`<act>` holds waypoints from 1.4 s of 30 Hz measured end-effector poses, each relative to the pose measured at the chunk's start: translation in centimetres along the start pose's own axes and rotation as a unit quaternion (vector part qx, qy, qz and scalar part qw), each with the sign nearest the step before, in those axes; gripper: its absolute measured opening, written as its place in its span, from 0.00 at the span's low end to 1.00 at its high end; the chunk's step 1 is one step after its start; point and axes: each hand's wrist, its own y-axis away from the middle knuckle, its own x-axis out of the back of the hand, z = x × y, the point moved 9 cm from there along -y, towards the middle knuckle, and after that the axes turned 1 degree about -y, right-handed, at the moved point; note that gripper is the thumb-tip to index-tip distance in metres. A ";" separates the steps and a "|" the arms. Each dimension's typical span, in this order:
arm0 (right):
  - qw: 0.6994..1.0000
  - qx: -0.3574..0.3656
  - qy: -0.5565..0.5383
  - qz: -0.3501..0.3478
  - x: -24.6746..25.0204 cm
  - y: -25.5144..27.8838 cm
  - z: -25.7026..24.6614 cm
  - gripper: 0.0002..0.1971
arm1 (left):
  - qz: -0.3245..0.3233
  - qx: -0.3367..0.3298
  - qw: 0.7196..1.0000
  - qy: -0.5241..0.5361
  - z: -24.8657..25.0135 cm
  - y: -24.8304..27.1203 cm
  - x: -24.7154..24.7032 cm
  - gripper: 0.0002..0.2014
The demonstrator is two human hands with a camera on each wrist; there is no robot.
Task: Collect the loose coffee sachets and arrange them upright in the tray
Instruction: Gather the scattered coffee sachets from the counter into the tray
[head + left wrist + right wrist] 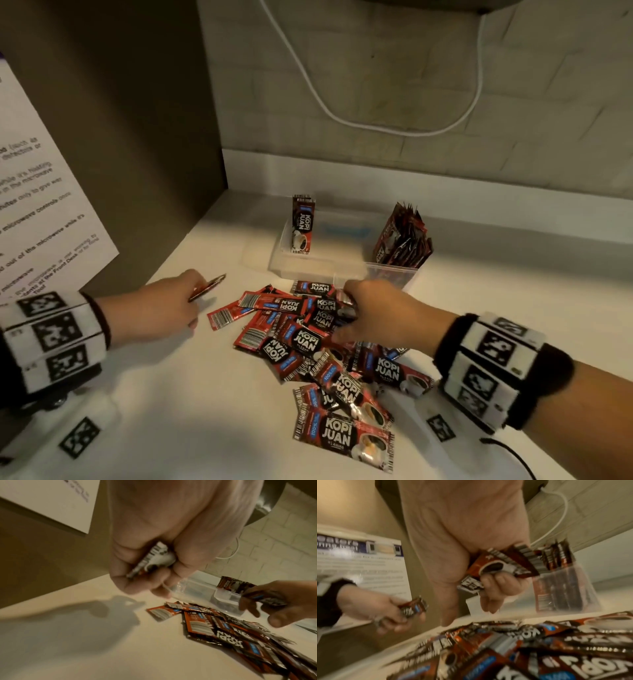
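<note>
The left hand [161, 305] hovers low over the white counter [178, 411], left of the heap, its fingers curled round a Kopi Juan sachet [207, 287] whose far end sticks out toward the tray; the left wrist view shows the packet's barcode end [155, 558] clamped between thumb and curled fingers. The right hand [387, 315] is over the far side of the heap, fingers bent and closed on a small bunch of sachets [501, 563], with the thumb pointing down toward the pile

The loose sachets [322, 346] lie flat and overlapping in a red and black heap at the middle of the counter, spreading toward the near right, some face up, some barcode side up. Just beyond the heap stands the clear plastic tray [322, 263]. One sachet [302, 224] stands upright at its far left corner. To its right, a clear compartment [394, 274] holds a packed bundle of upright sachets [404, 240] leaning slightly right; I cannot tell whether it is part of the tray

A printed notice [37, 205] leans at the far left, and a white cable [376, 113] loops across the tiled wall [513, 102] behind
</note>
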 end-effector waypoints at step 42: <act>0.994 0.089 -0.059 -0.036 -1.8 4.0 -1.3 0.18 | -0.013 -0.120 0.988 -0.094 6.0 -2.6 -2.9 0.05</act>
